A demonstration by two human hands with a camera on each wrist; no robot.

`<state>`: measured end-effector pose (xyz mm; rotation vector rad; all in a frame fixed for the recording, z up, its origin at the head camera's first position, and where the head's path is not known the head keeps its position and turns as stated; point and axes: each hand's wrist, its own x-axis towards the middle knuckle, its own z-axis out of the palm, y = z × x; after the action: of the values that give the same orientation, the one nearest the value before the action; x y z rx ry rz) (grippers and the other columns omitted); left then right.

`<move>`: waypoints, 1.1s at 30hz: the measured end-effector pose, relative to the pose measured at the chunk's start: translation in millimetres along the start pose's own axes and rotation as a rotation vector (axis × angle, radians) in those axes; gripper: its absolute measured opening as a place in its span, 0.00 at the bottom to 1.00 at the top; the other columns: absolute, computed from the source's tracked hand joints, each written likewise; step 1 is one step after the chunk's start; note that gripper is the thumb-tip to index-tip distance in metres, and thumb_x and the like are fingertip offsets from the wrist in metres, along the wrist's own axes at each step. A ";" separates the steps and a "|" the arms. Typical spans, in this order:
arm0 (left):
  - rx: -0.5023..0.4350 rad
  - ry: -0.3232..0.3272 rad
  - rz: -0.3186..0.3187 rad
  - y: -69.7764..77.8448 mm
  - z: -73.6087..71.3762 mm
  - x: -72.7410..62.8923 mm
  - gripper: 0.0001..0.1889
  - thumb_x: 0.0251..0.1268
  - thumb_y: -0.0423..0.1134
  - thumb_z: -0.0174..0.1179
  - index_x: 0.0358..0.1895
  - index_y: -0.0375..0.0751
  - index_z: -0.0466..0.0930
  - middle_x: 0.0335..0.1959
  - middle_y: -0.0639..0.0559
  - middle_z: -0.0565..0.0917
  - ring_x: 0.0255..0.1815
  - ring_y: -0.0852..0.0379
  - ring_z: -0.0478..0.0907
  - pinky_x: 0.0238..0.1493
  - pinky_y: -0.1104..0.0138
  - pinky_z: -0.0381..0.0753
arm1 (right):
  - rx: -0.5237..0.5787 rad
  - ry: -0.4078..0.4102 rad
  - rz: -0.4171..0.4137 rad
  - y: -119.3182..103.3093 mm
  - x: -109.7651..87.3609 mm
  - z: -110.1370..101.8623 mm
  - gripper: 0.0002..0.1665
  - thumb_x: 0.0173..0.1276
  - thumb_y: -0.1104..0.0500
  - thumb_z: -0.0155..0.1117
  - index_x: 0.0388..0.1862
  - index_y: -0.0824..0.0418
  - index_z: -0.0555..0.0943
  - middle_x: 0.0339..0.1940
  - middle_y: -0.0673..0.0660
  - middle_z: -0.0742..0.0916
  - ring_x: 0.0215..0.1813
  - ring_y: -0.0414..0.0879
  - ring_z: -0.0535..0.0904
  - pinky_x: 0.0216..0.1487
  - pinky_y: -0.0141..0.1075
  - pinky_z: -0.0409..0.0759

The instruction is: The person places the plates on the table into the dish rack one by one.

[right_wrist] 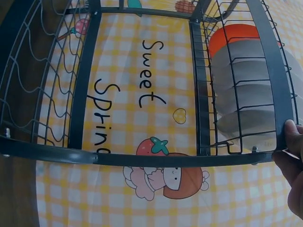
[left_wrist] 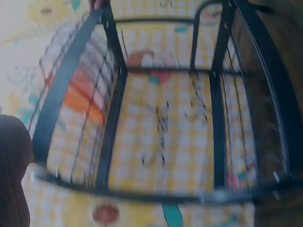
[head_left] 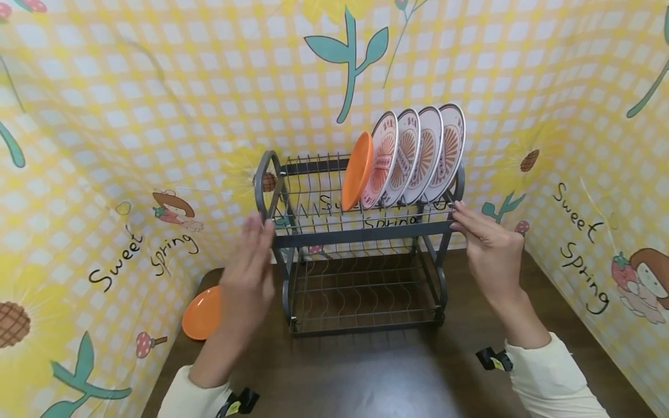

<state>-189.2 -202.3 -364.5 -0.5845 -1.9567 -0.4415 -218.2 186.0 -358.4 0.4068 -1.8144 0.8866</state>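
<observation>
A dark grey two-tier dish rack (head_left: 360,233) stands on the table. Its upper tier holds an orange plate (head_left: 358,171) and several white patterned plates (head_left: 402,157), all on edge towards the right. My right hand (head_left: 493,249) pinches the upper front bar at the right corner, thumb and fingers around it in the right wrist view. My left hand (head_left: 245,284), blurred, has its fingers straight beside the rack's upper left front corner. Another orange plate (head_left: 201,313) lies on the table at the left, partly hidden behind that hand.
The dark brown table (head_left: 366,371) extends in front of the rack. A yellow checked cloth (head_left: 209,87) with flowers and lettering covers the walls behind and on both sides. The rack's lower tier (head_left: 360,290) has wavy wires and no dishes.
</observation>
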 end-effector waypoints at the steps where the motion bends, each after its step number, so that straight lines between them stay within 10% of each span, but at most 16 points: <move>1: 0.008 -0.008 -0.044 -6.9 -4.5 -8.5 0.35 0.61 0.14 0.59 0.73 0.36 0.72 0.73 0.39 0.73 0.73 0.38 0.73 0.73 0.48 0.75 | 0.002 0.002 0.004 0.6 -0.2 0.1 0.11 0.60 0.68 0.75 0.42 0.65 0.91 0.48 0.61 0.91 0.50 0.58 0.90 0.59 0.16 0.77; 5: 0.072 -0.199 -0.357 -43.2 -22.2 -54.7 0.32 0.69 0.23 0.61 0.76 0.36 0.68 0.69 0.34 0.78 0.43 0.35 0.86 0.38 0.47 0.86 | 0.010 0.012 0.021 3.9 -1.3 0.5 0.11 0.60 0.69 0.76 0.42 0.65 0.92 0.47 0.63 0.91 0.52 0.51 0.90 0.59 0.17 0.78; 8: 0.133 -0.343 -0.696 -73.8 -34.4 -94.2 0.25 0.74 0.32 0.60 0.72 0.36 0.74 0.57 0.31 0.85 0.22 0.42 0.79 0.16 0.60 0.71 | 0.023 0.025 0.032 6.0 -3.2 1.7 0.10 0.60 0.69 0.76 0.42 0.65 0.92 0.47 0.63 0.91 0.54 0.43 0.89 0.58 0.19 0.80; 10: 0.129 -0.373 -0.940 -94.4 -42.5 -116.1 0.20 0.75 0.36 0.58 0.66 0.34 0.79 0.52 0.30 0.87 0.22 0.44 0.78 0.16 0.66 0.66 | 0.033 0.032 0.037 6.1 -3.4 4.1 0.09 0.61 0.68 0.75 0.42 0.65 0.92 0.48 0.62 0.91 0.54 0.38 0.88 0.58 0.20 0.81; 13: 0.061 -0.389 -1.272 -120.2 -51.9 -139.1 0.23 0.75 0.40 0.57 0.65 0.28 0.77 0.59 0.26 0.82 0.46 0.34 0.84 0.33 0.58 0.82 | 0.048 0.059 0.050 4.4 -4.1 6.2 0.08 0.62 0.68 0.75 0.42 0.66 0.92 0.48 0.61 0.91 0.55 0.32 0.86 0.57 0.20 0.81; 15: -0.048 -0.403 -1.453 -132.8 -56.4 -151.6 0.30 0.75 0.41 0.56 0.71 0.23 0.67 0.68 0.22 0.71 0.64 0.30 0.74 0.57 0.49 0.83 | 0.055 0.081 0.062 2.8 -5.1 6.5 0.08 0.63 0.68 0.74 0.41 0.67 0.91 0.47 0.61 0.91 0.54 0.29 0.85 0.55 0.18 0.81; 19: -0.279 -0.351 -1.747 -149.3 -57.2 -172.3 0.44 0.75 0.44 0.57 0.79 0.20 0.43 0.74 0.19 0.57 0.66 0.30 0.67 0.56 0.49 0.86 | 0.075 0.094 0.074 2.1 -6.6 6.9 0.08 0.63 0.69 0.74 0.41 0.68 0.91 0.47 0.61 0.91 0.54 0.29 0.85 0.55 0.18 0.81; 24: -0.398 -0.221 -1.958 -175.9 -43.0 -193.0 0.48 0.76 0.41 0.55 0.82 0.29 0.28 0.72 0.25 0.64 0.40 0.51 0.84 0.38 0.60 0.92 | 0.084 0.079 0.067 4.0 -4.9 6.7 0.08 0.63 0.68 0.74 0.42 0.66 0.92 0.48 0.61 0.91 0.55 0.33 0.86 0.56 0.20 0.82; 33: -0.344 -0.104 -2.019 -202.1 -23.4 -202.6 0.32 0.73 0.35 0.59 0.73 0.22 0.59 0.27 0.52 0.81 0.22 0.57 0.80 0.31 0.62 0.92 | 0.081 0.093 0.078 5.8 -8.4 6.2 0.09 0.60 0.69 0.76 0.41 0.65 0.92 0.48 0.60 0.91 0.54 0.31 0.86 0.54 0.18 0.81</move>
<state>-211.8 -422.1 -547.9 1.4619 -1.9019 -1.9123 -222.5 184.3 -369.4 0.3420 -1.7228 1.0186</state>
